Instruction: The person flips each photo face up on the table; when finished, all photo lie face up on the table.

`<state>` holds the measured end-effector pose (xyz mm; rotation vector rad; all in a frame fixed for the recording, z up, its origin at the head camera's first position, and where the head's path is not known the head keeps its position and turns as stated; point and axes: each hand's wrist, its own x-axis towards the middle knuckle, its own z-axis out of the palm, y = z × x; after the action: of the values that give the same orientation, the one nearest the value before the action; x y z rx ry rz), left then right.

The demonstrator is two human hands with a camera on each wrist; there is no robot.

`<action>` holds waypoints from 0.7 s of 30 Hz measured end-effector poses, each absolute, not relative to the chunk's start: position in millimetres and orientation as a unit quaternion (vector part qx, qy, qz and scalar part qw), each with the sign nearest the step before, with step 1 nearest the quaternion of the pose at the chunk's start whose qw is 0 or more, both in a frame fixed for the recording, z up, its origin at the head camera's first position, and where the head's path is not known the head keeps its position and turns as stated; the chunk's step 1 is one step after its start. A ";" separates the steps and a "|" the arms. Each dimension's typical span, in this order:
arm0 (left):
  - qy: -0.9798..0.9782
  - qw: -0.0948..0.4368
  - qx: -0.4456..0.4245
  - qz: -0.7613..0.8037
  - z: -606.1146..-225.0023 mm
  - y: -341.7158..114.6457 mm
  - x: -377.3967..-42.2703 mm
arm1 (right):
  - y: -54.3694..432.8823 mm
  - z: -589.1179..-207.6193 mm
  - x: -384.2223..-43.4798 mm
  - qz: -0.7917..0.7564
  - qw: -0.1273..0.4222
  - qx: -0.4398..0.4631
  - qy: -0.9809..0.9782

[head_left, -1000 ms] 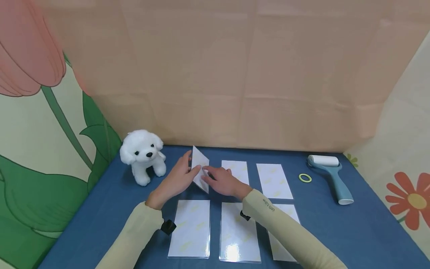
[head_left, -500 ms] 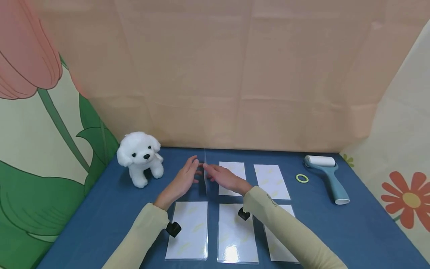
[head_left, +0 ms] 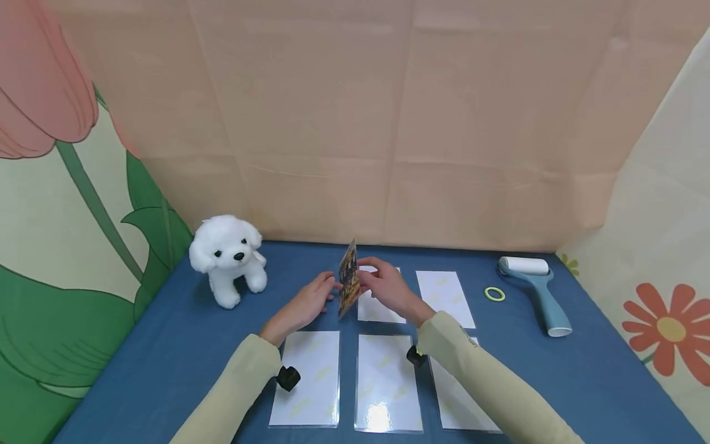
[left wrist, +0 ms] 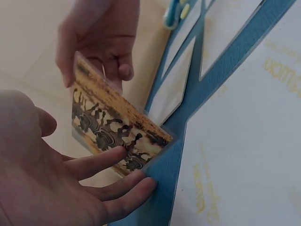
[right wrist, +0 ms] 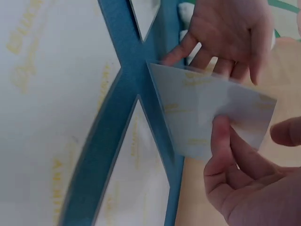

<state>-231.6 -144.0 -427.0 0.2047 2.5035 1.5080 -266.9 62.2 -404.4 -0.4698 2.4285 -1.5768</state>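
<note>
A thin laminated picture card (head_left: 348,280) stands tilted on edge above the blue table, between both hands. Its printed side (left wrist: 94,123), brown, black and cream, faces the left hand; its white back (right wrist: 188,101) carries faint yellow lettering. My right hand (head_left: 391,288) holds the card at its far part, curled fingers against the back and thumb by the edge. Extended fingers of my left hand (head_left: 302,305) reach the printed side from the left. White cards (head_left: 305,379) lie face down in two rows below the hands, some partly covered by the right hand and sleeve.
A white plush dog (head_left: 230,259) sits at the back left. To the right lie a yellow-green ring (head_left: 494,294) and a blue-handled lint roller (head_left: 546,296). Brown paper (head_left: 333,123) hangs behind the table's far edge.
The card has swung from showing its white back, through edge-on, to showing its printed side, and shifted right. The left hand's grip has loosened; the right hand has moved right with the card.
</note>
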 end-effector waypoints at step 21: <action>0.816 0.069 -0.012 0.574 -424.0 -150.4 -230.4 | 79.0 -419.9 -248.9 -0.550 -0.008 -0.161 0.819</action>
<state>-230.4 -150.4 -424.0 -0.0367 2.4552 1.7280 -248.9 79.0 -419.9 -0.5094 2.5871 -1.7361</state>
